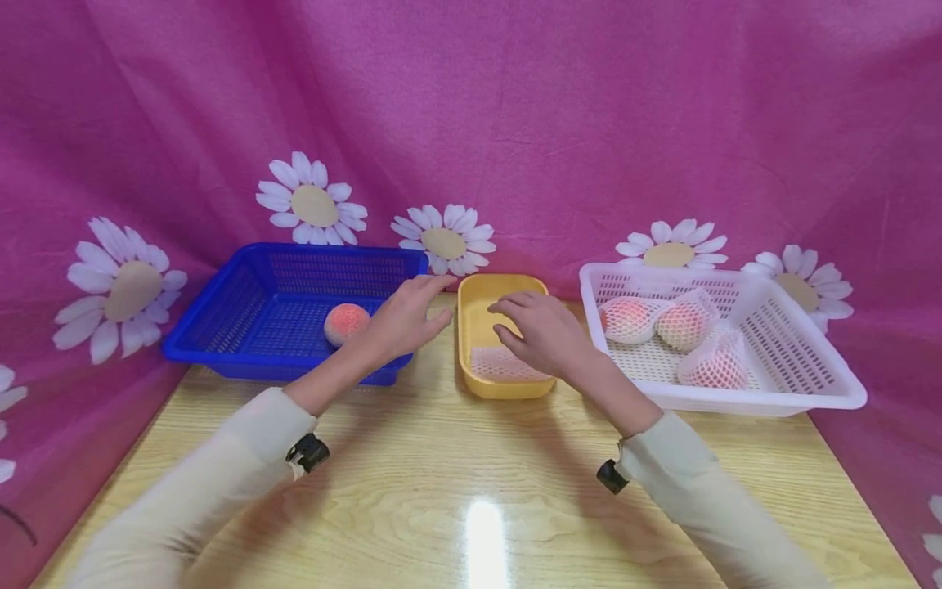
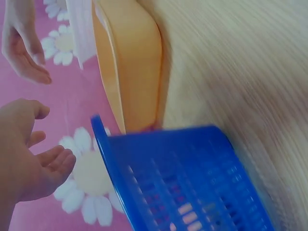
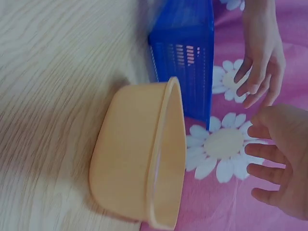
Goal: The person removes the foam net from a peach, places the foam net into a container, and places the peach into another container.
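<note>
Backdrop: magenta cloth [image 1: 500,123], printed with large white daisies with beige centres; hung behind and along both sides of the table.
Table: pale wood-grain top [image 1: 412,491], by which a bright streak of light is reflected at the near side.
Basket, white: rectangular, perforated plastic [image 1: 780,400], flared walls; placed at the right.
Basket, blue: rectangular, perforated plastic [image 1: 243,360]; placed at the left.
Sleeves, pair: cream fabric [image 1: 221,474]; worn on both forearms.
Tub: yellow plastic, smooth-walled, rounded oblong [image 1: 508,389]; set between the two baskets.
Hand, left: bare [image 1: 412,315]; released, fingers relaxed, held above the blue basket's right end, near the tub.
Hand, right: bare [image 1: 545,331]; released, fingers spread and slightly bent, held above the tub. The two hands are kept apart, thumbs turned inward.
Fruits, three: round, pink-and-cream, wrapped in white foam netting [image 1: 714,366]; contained in the white basket, two toward its left end, the third nearer its front wall.
Fruit, one: round, pink-and-cream, unwrapped [image 1: 344,322]; contained in the blue basket, toward its right side.
Net: loose, pale foam mesh [image 1: 500,365]; laid in the tub's near end.
Devices, two: small, black [image 1: 307,451]; fastened at the cuffs.
</note>
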